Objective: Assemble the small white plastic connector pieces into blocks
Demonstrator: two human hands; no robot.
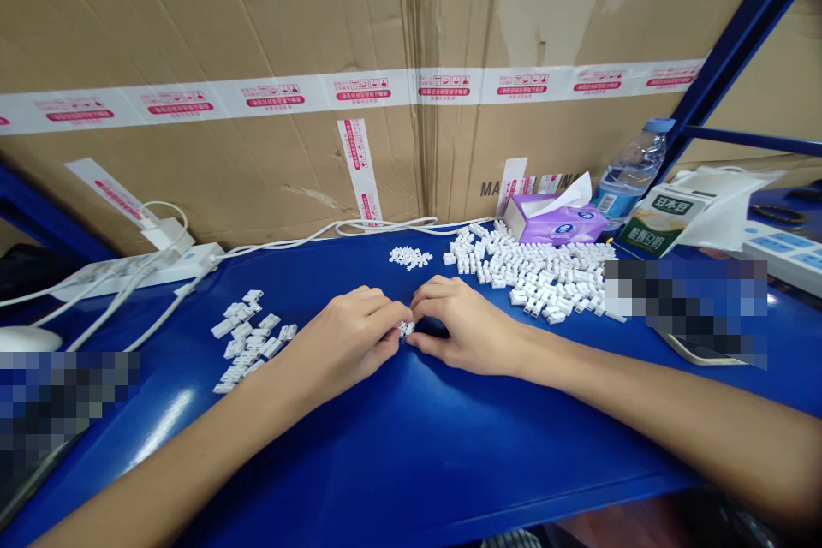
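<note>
1. With our left hand (353, 330), grip pinched nearly closed, we held a small white plastic piece (407, 329) over the glossy blue desk (449, 454).
2. Our right hand (466, 325), grip narrowly parted, pinched its right end.
3. Beyond lay tiny white plastic bits (409, 257).

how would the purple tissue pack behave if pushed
The tissue pack would probably dent, looking soft and film-wrapped. Lying low and broad, it seems unlikely to tip. It might shove the white pieces crowded along its front.
</note>
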